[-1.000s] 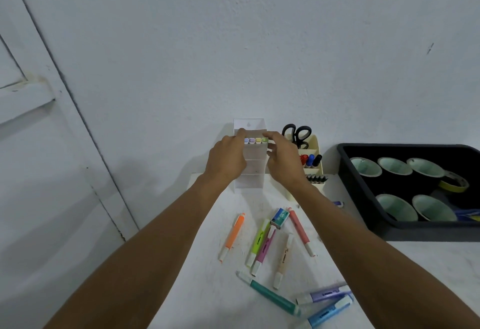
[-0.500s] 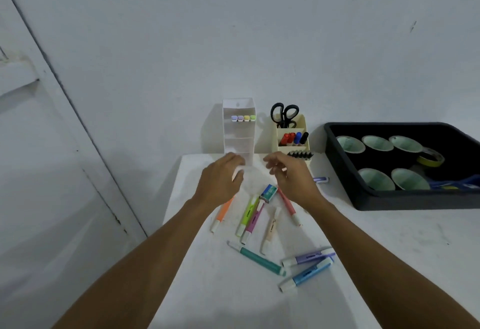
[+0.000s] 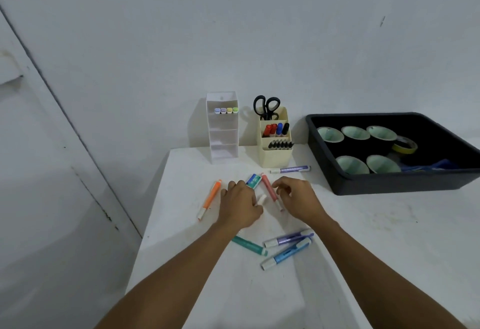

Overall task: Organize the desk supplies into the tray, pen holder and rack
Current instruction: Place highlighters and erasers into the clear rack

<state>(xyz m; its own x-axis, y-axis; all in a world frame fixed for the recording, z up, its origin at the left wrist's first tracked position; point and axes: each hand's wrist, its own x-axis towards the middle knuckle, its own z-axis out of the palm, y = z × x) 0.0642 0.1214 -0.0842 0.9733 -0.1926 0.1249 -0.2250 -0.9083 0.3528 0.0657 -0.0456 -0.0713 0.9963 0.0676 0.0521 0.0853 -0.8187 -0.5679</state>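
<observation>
Highlighters scattered mid-tabletop, toward left edge: light, rigid, smooth plastic, likely to roll; best pinched mid-barrel. Left hand curled down over several, grasp unclear; right hand loosely open, holding nothing.

The back edge of the table is lined by the clear rack, the cream pen holder and the black tray; narrow gaps are left between them; the middle is cluttered by loose highlighters, among them an orange one and a teal one; bare surface is left at the right, in front of the tray, and along the near edge.
</observation>
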